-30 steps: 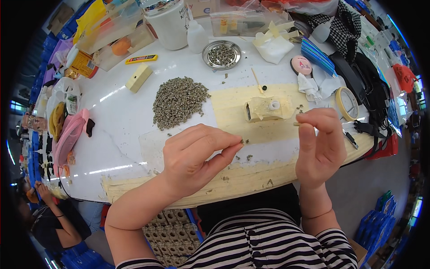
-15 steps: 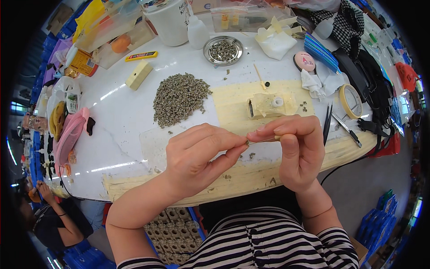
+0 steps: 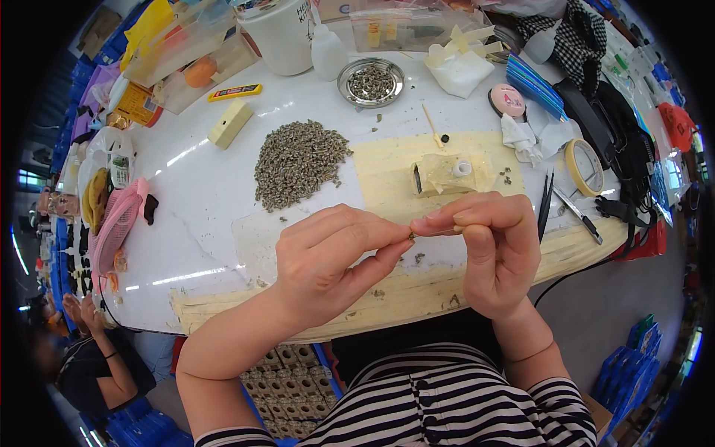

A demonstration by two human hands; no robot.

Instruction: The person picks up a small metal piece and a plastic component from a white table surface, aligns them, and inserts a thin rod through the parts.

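Note:
My left hand (image 3: 328, 253) pinches a tiny metal part (image 3: 412, 236) between thumb and fingertips; most of it is hidden. Opposite it, my right hand (image 3: 503, 249) grips a thin needle-like tool (image 3: 441, 233) by its pale end, and the tip reaches the metal part. The right index fingertip almost meets the left fingers. Beyond the hands, a small block wrapped in masking tape (image 3: 432, 179) carries a white nozzle-like piece (image 3: 462, 168). Left of that lies a heap of small metal parts (image 3: 298, 164). A round metal dish (image 3: 344, 95) farther back holds more of them.
Tweezers (image 3: 546, 205), a craft knife (image 3: 579, 214) and a tape roll (image 3: 572, 165) lie at right. A cream block (image 3: 231, 125) and a white bucket (image 3: 279, 41) stand behind the heap. Masking tape covers the table's front edge (image 3: 372, 313). Another person's hands (image 3: 86, 313) show at far left.
My right fingers and the needle-like tool have shifted very slightly; my left hand holds its place. At far left, the other person's hands have come up together.

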